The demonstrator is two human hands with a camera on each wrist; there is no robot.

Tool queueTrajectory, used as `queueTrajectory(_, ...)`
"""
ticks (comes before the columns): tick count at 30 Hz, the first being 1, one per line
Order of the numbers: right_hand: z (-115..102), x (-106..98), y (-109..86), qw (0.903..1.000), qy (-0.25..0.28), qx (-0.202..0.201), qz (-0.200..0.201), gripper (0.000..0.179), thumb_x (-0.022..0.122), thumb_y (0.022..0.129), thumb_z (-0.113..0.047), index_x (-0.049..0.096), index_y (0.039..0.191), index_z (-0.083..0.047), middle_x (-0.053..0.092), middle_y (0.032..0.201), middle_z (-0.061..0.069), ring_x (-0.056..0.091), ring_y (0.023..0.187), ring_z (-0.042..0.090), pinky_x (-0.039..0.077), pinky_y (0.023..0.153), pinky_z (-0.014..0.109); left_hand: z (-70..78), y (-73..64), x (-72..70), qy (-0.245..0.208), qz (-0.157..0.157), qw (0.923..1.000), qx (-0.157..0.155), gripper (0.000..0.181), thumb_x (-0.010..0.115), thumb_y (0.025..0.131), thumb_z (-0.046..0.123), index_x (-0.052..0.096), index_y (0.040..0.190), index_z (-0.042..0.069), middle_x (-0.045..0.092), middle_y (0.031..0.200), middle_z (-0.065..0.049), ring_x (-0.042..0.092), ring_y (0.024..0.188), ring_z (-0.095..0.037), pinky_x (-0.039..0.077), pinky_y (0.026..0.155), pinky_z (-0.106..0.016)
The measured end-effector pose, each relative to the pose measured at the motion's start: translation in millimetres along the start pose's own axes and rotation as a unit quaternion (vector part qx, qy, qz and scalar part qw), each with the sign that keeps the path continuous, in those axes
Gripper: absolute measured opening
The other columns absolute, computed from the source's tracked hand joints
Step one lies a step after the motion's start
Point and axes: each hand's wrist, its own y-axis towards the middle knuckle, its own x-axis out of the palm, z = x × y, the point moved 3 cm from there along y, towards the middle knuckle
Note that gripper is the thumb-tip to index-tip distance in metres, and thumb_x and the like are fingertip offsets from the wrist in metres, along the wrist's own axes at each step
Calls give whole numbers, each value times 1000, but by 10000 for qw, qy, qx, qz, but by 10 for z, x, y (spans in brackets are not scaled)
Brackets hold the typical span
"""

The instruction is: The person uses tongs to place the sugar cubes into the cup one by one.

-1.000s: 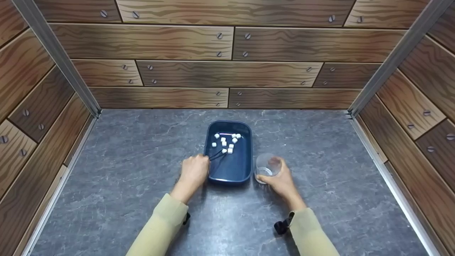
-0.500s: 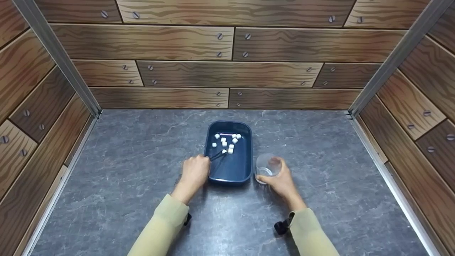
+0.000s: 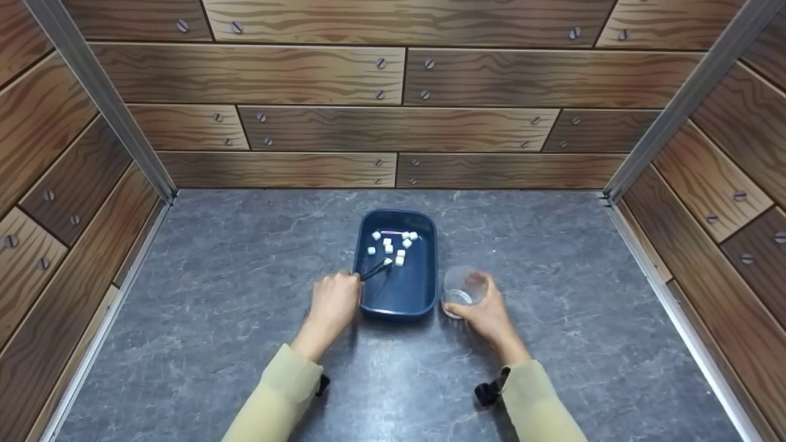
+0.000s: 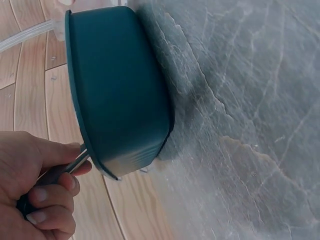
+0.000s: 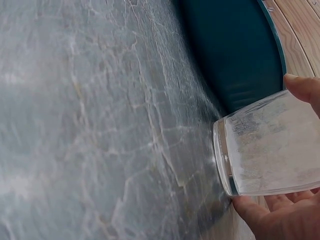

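My left hand (image 3: 334,299) grips a pair of slim dark tongs (image 3: 374,270) at the left rim of a dark blue tray (image 3: 399,301). The tongs reach over that rim, their tips at a small white cube (image 3: 387,262). In the left wrist view the fingers curl round the tongs' dark handle (image 4: 52,175), beside the tray's outer wall (image 4: 117,85). Several more white cubes (image 3: 389,248) lie in the tray's far half. To the right of the tray, my right hand (image 3: 489,310) holds a clear cup (image 3: 457,279), thumb on one side and fingers on the other.
A grey marbled tabletop (image 3: 258,245) lies under everything. Wood-patterned panels (image 3: 393,129) stand at the back and both sides, with grey metal posts (image 3: 669,110) at the corners. Tray and cup stand close together.
The tongs' prongs have drawn closer together at the white cube. My left hand has shifted very slightly; my right hand and the cup stay where they were.
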Motion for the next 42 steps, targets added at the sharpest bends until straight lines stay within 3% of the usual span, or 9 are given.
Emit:
queueTrajectory(7,-2,5,7,10000,74,-14,-19,88,91,63,-7,42,135,4,53,131,24,49,122,34,34,106,42,31,-48,-158,-77,283,9995,108,17,72,87,19,70,80,3,63,69,-12,60,51,-39,47,44,-49)
queueTrajectory(12,1,0,11,9998,147,50,-88,91,91,63,-7,39,138,4,51,134,24,47,125,34,32,108,41,80,-74,-289,-391,518,9977,217,15,72,88,17,70,83,3,61,67,-10,59,49,-38,46,42,-48)
queueTrajectory(22,10,-12,11,9998,156,64,-46,93,92,63,-8,39,137,5,51,133,24,48,124,34,33,107,41,323,-107,-526,-987,833,9889,737,13,73,89,17,72,87,3,57,66,-5,55,44,-26,44,38,-37)
queueTrajectory(31,7,-18,23,9998,147,26,-99,89,91,64,-7,40,136,5,51,132,26,49,124,36,35,106,42,586,-126,-661,-1375,667,9814,1164,15,70,91,16,75,96,3,62,73,-4,60,50,-19,47,42,-29)
queueTrajectory(42,8,-3,17,9999,-6,1,-134,89,92,64,-11,40,135,4,52,133,24,48,124,35,34,106,44,792,-125,-580,-1208,447,9807,1473,13,68,93,20,74,93,8,61,74,-2,57,49,-19,45,42,-31)
